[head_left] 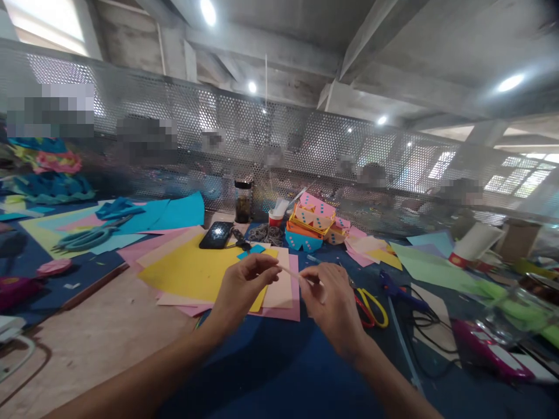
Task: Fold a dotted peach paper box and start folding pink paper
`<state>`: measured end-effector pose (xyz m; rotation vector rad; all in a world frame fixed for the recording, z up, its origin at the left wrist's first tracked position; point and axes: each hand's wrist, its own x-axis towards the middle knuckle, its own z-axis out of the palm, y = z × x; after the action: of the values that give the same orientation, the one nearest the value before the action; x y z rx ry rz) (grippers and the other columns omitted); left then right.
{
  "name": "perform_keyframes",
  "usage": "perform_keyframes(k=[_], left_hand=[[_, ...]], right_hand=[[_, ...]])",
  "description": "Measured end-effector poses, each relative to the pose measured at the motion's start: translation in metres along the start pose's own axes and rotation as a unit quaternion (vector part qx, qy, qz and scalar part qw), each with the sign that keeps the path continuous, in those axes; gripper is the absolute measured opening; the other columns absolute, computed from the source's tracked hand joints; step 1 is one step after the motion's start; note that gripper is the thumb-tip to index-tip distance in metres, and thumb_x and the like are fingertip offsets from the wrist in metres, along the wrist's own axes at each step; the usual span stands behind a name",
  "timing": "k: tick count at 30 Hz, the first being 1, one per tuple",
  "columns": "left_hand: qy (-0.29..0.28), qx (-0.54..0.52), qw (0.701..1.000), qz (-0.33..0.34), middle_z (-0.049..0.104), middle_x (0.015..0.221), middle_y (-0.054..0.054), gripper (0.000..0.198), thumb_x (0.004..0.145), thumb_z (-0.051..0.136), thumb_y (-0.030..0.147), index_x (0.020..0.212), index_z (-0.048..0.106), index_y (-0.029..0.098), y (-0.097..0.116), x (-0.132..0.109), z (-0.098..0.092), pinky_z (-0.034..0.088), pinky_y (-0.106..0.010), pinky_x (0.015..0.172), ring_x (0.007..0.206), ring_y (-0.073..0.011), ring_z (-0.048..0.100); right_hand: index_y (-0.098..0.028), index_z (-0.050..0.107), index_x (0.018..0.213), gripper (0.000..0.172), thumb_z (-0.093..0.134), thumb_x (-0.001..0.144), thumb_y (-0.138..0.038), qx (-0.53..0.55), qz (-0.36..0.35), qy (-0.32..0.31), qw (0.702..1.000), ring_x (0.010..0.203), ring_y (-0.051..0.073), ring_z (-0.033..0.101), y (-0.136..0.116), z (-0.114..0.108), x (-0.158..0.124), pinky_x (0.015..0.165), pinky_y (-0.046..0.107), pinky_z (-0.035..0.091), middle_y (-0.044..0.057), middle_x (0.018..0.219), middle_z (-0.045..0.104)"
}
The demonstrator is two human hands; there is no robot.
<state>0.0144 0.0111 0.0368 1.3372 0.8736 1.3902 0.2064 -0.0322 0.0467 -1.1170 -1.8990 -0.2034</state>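
A thin pale pink strip, seemingly paper (289, 272), stretches between my two hands above the stacked coloured sheets. My left hand (243, 280) pinches its left end between thumb and fingertips. At the other end, the fingers of my right hand (331, 299) are closed on the strip. Beneath them lie a yellow sheet (183, 270) and pink sheets (291, 314). A pair of scissors with red and yellow handles (379, 308) rests just right of my right hand, partly hidden by it. Small blue paper pieces (251, 251) lie beyond my left hand.
Folded paper pieces (311, 218) are stacked at the back, beside a paper cup (275, 218) and a dark-lidded jar (243, 201). A phone (216, 235) lies left of them. A blue glue gun (404, 291) with cable is at right, large scissors (89, 235) at left. A perforated metal screen (244, 128) stands behind.
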Motion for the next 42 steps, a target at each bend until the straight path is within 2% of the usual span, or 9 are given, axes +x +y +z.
perform_keyframes(k=[5, 11, 17, 22, 25, 28, 31, 37, 42], left_hand=[[0.033, 0.124, 0.989, 0.066, 0.079, 0.091, -0.003, 0.016, 0.081, 0.078, 0.034, 0.092, 0.077, 0.022, -0.003, -0.003, -0.002, 0.056, -0.034, 0.082, 0.085, -0.022, 0.072], [0.02, 0.253, 0.939, 0.233, 0.073, 0.089, -0.003, 0.007, 0.092, 0.069, 0.025, 0.093, 0.076, 0.024, -0.003, -0.007, -0.004, 0.052, -0.03, 0.078, 0.082, -0.0189, 0.068], [0.003, 0.291, 0.918, 0.268, 0.069, 0.093, -0.005, 0.012, 0.091, 0.069, 0.021, 0.098, 0.078, 0.025, -0.003, -0.003, -0.006, 0.051, -0.032, 0.082, 0.089, -0.0204, 0.067], [-0.039, 0.252, 0.942, 0.218, 0.07, 0.098, -0.005, 0.012, 0.091, 0.069, 0.024, 0.101, 0.076, 0.026, 0.004, 0.004, -0.009, 0.049, -0.033, 0.087, 0.096, -0.022, 0.066], [-0.073, 0.233, 0.954, 0.176, 0.072, 0.093, -0.004, 0.008, 0.091, 0.069, 0.028, 0.093, 0.075, 0.024, 0.008, 0.007, -0.011, 0.048, -0.032, 0.084, 0.091, -0.0213, 0.066], [-0.105, 0.224, 0.96, 0.135, 0.072, 0.085, -0.003, 0.014, 0.09, 0.068, 0.033, 0.084, 0.074, 0.022, 0.009, 0.011, -0.013, 0.047, -0.031, 0.08, 0.084, -0.0205, 0.065], [-0.139, 0.203, 0.965, 0.086, 0.071, 0.083, -0.003, 0.018, 0.089, 0.069, 0.038, 0.084, 0.073, 0.021, 0.008, 0.016, -0.017, 0.046, -0.031, 0.079, 0.083, -0.0203, 0.063], [-0.217, 0.118, 0.969, -0.022, 0.068, 0.08, -0.002, 0.027, 0.081, 0.076, 0.045, 0.083, 0.072, 0.019, 0.009, 0.023, -0.026, 0.044, -0.028, 0.074, 0.078, -0.018, 0.06], [-0.264, 0.098, 0.957, -0.069, 0.066, 0.076, 0.0, 0.027, 0.079, 0.079, 0.045, 0.08, 0.073, 0.019, 0.018, 0.023, -0.03, 0.042, -0.025, 0.07, 0.074, -0.0159, 0.057]], right_hand=[[-0.023, 0.061, 0.093, 0.007, 0.062, 0.095, -0.017, -0.013, -0.004, 0.0, 1.0, 0.085, 0.019, 0.06, -0.001, 0.002, -0.002, 0.087, 0.036, 0.035, -0.001, 0.084, 0.067], [-0.023, 0.061, 0.091, 0.007, 0.061, 0.095, -0.017, -0.018, 0.005, -0.001, 1.0, 0.083, 0.019, 0.061, -0.001, 0.004, -0.002, 0.087, 0.036, 0.035, -0.001, 0.083, 0.067], [-0.022, 0.06, 0.09, 0.008, 0.062, 0.094, -0.015, -0.013, 0.0, 0.003, 1.0, 0.083, 0.019, 0.06, -0.001, 0.004, -0.003, 0.088, 0.036, 0.036, -0.001, 0.083, 0.067], [-0.023, 0.062, 0.091, 0.008, 0.062, 0.095, -0.016, -0.018, -0.002, -0.003, 1.0, 0.083, 0.019, 0.059, 0.0, 0.0, -0.002, 0.087, 0.036, 0.035, -0.001, 0.083, 0.066], [-0.023, 0.063, 0.091, 0.007, 0.062, 0.095, -0.017, -0.025, -0.006, -0.012, 1.0, 0.083, 0.019, 0.058, -0.001, -0.001, -0.002, 0.087, 0.037, 0.035, -0.001, 0.083, 0.066], [-0.023, 0.063, 0.091, 0.007, 0.061, 0.096, -0.019, -0.026, -0.008, -0.02, 0.999, 0.083, 0.019, 0.058, -0.002, -0.002, -0.002, 0.089, 0.038, 0.036, 0.0, 0.083, 0.065], [-0.023, 0.063, 0.092, 0.007, 0.06, 0.096, -0.019, -0.022, -0.009, -0.022, 0.999, 0.083, 0.019, 0.057, -0.003, -0.004, -0.002, 0.09, 0.038, 0.036, 0.0, 0.084, 0.064], [-0.023, 0.063, 0.092, 0.007, 0.062, 0.095, -0.017, -0.015, -0.018, -0.029, 0.999, 0.086, 0.019, 0.056, -0.004, -0.005, -0.001, 0.093, 0.039, 0.036, 0.0, 0.085, 0.063], [-0.024, 0.064, 0.093, 0.006, 0.061, 0.096, -0.019, -0.006, -0.031, -0.036, 0.999, 0.087, 0.019, 0.057, -0.003, -0.005, -0.001, 0.094, 0.04, 0.037, 0.0, 0.087, 0.065]])
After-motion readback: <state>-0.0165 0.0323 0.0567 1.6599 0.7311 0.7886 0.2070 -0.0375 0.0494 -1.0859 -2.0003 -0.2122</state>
